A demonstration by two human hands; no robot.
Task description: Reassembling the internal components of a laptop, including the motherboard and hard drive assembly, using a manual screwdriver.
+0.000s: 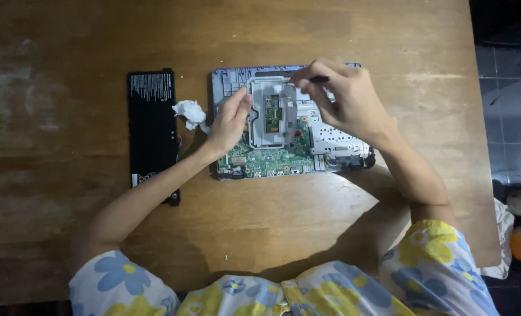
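An opened laptop base lies on the wooden table, its green circuit board and a grey metal bracket exposed. My left hand rests on the left side of the bracket, fingers pinched at its edge. My right hand hovers over the upper right of the base and grips a thin dark tool, its tip hidden under my fingers near the bracket's top.
A long black battery pack lies left of the laptop base. A crumpled white tissue sits between them. The table's right edge drops to a dark tiled floor. My flowered sleeves fill the bottom.
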